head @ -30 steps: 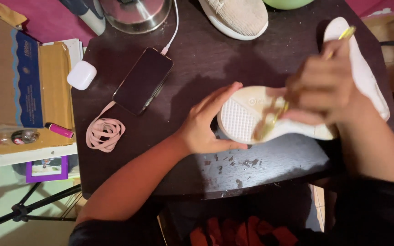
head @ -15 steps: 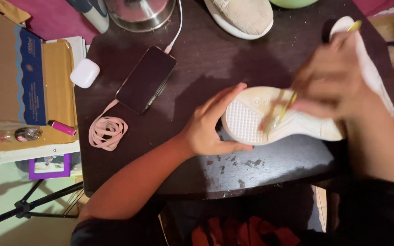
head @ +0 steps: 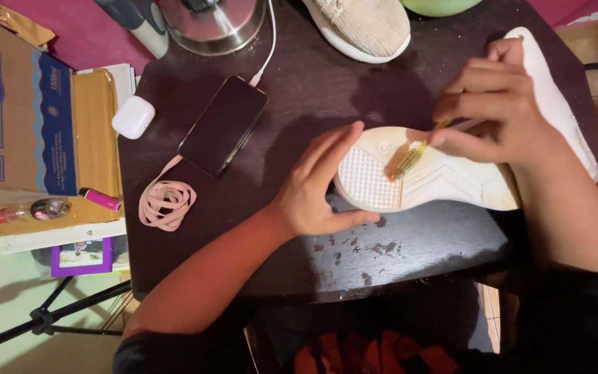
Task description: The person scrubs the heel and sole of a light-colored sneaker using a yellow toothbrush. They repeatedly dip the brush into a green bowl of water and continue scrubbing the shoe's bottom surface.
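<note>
White shoe (head: pixel 444 181) lies sole-up at centre right of the dark counter (head: pixel 299 90), so its tread faces the brush. Left hand (head: pixel 320 183), fingers open, braces the toe; right hand (head: pixel 496 104) pinches a small yellow brush (head: pixel 410 158) against the sole.

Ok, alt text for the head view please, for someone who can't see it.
A right hand scrubs the pale sole of an upturned shoe with a small brush while the left hand steadies its end. A phone lies on the dark table.
</note>
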